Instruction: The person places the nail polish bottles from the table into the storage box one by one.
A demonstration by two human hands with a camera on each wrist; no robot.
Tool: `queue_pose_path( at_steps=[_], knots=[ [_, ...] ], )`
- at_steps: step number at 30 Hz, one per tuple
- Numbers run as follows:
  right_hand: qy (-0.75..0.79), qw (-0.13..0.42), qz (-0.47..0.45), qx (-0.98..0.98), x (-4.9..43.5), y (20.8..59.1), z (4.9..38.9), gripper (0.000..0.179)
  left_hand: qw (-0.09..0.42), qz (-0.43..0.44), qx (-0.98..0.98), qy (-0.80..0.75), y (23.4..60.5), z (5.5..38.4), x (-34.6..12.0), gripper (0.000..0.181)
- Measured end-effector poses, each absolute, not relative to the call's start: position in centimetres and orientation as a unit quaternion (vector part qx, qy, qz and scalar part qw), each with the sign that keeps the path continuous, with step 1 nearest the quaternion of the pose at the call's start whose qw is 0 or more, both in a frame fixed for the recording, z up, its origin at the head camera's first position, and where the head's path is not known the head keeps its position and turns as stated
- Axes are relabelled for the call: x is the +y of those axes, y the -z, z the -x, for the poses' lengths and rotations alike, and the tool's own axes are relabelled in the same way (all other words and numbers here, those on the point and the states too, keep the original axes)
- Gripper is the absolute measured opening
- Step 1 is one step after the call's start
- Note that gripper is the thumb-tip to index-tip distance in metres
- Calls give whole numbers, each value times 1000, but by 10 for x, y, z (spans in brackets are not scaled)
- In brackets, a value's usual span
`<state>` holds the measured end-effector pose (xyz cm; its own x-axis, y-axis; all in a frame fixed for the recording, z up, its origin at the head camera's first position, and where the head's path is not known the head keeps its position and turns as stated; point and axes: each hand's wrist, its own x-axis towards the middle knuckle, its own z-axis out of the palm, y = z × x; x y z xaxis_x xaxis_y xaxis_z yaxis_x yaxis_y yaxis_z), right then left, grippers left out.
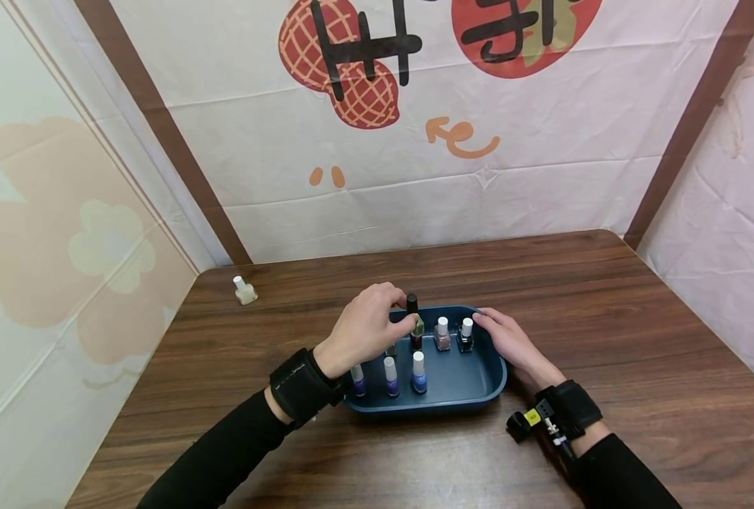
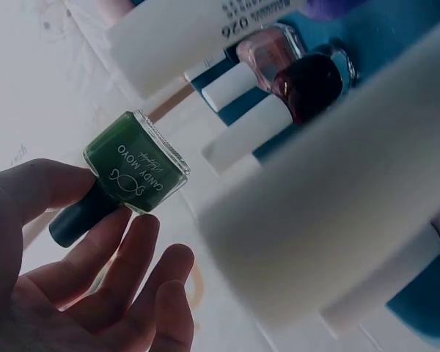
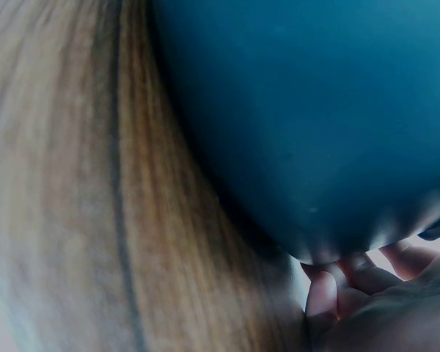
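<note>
My left hand (image 1: 365, 330) pinches a green nail polish bottle (image 2: 136, 161) by its black cap, thumb on one side and fingers on the other. In the head view it hangs over the back of a dark blue tray (image 1: 459, 378). Standing inside are a pink bottle (image 1: 442, 337), a dark bottle (image 1: 466, 339), a blue bottle (image 1: 419, 379) and purple ones (image 1: 392, 384), all white-capped. At the tray's right back corner my right hand (image 1: 510, 339) grips the rim; its fingers press the outer wall in the right wrist view.
A pale, white-capped bottle (image 1: 246, 291) stands near the left back corner of the brown wooden table (image 1: 580, 297). Behind the table hangs a white printed cloth (image 1: 415, 205). Large blurred white caps (image 2: 337, 191) fill much of the left wrist view.
</note>
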<state>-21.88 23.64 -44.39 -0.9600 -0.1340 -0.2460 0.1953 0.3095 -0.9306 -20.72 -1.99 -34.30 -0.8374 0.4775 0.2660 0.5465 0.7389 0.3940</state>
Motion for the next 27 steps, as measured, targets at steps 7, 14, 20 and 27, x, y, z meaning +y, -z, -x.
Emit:
queue_pose_path(
  at_steps=[7, 14, 20, 27],
  knots=[
    [586, 141, -19, 798, 236, 443, 219, 51, 68, 287, -930, 222, 347, 203, -14, 21],
    [586, 141, -17, 797, 236, 442, 219, 52, 66, 305, -925, 215, 347, 196, -8, 18],
    [585, 141, -17, 799, 236, 443, 219, 52, 58, 315, -923, 211, 348, 192, -5, 17],
    [579, 139, -21, 803, 236, 444, 219, 52, 53, 328, -921, 203, 347, 184, 1, 19]
  ],
)
